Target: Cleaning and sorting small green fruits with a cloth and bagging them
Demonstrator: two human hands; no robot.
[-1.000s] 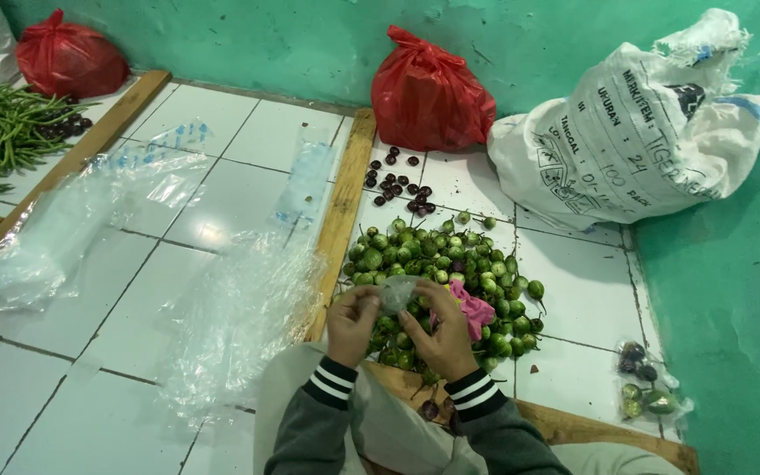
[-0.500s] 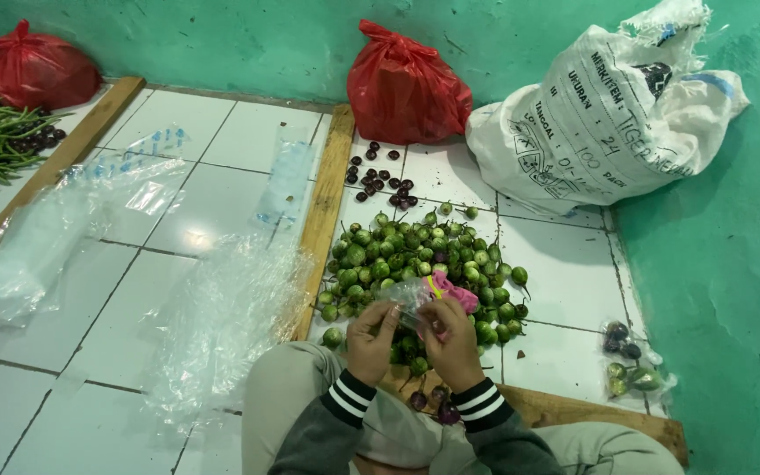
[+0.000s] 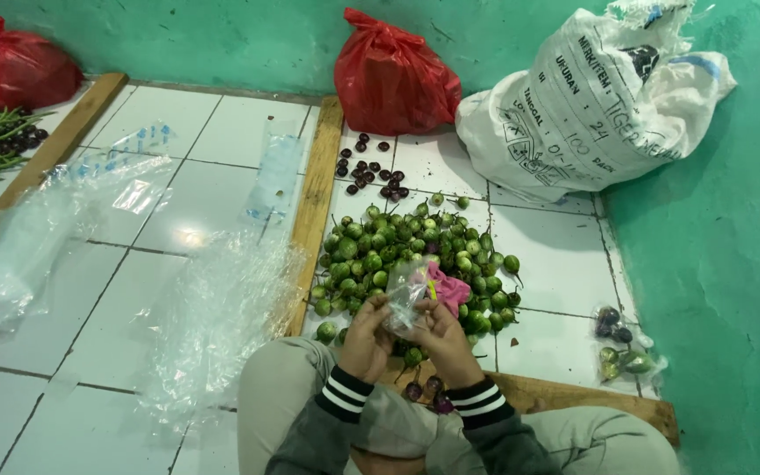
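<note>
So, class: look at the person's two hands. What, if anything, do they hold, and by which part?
Both the left hand and the right hand hold a small clear plastic bag by its lower part, pinched between the fingers; its top sticks up above them.

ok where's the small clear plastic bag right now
In the head view the small clear plastic bag is low centre, held between the left hand and right hand, just above the near edge of the green eggplant pile.

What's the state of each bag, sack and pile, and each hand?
Small clear bag: held up by both hands, crumpled.
Left hand: gripping the bag.
Right hand: gripping the bag.
Red bag: knotted shut.
White sack: full, top bunched.
Green eggplants: loose pile on the tiles.
Packed bag: filled, lying by the wall.
</note>
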